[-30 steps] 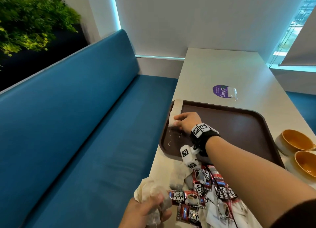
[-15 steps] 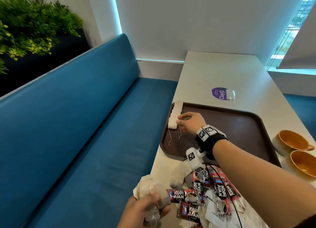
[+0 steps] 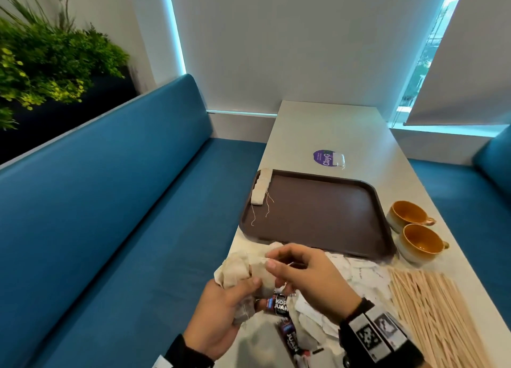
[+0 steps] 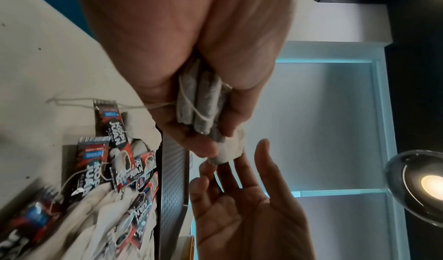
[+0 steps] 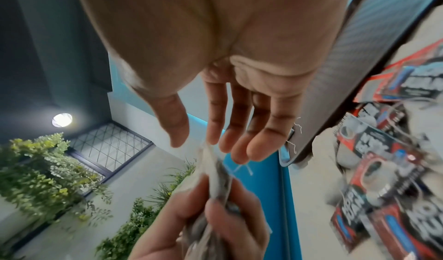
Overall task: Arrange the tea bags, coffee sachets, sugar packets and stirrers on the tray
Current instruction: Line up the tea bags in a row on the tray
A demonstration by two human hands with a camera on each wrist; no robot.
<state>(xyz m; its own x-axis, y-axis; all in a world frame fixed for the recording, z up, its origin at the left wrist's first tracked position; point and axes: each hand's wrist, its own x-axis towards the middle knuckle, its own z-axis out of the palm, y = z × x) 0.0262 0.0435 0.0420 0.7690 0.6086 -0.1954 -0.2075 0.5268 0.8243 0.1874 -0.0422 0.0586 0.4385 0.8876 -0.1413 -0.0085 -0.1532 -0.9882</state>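
Note:
My left hand [image 3: 249, 284] grips a bunch of beige tea bags [image 3: 237, 268] above the table's near left edge; the left wrist view shows them [image 4: 203, 101] packed in the fist, strings hanging. My right hand [image 3: 269, 260] hovers at the bunch with fairly straight fingers, and the tip of the top tea bag [image 5: 208, 150] lies between thumb and index finger. A short row of tea bags [image 3: 260, 186] lies along the left rim of the brown tray [image 3: 318, 215]. Coffee sachets [image 3: 280, 307], white sugar packets [image 3: 359, 273] and wooden stirrers [image 3: 431, 307] lie on the table in front of the tray.
Two orange-lined cups [image 3: 406, 214] [image 3: 420, 242] stand right of the tray. A purple sticker [image 3: 323, 157] lies beyond it. A blue bench [image 3: 124, 202] runs along the table's left side, with plants behind it.
My right hand left the tea bag row on the tray and drew back to the bunch. My left hand lifted the bunch slightly toward it.

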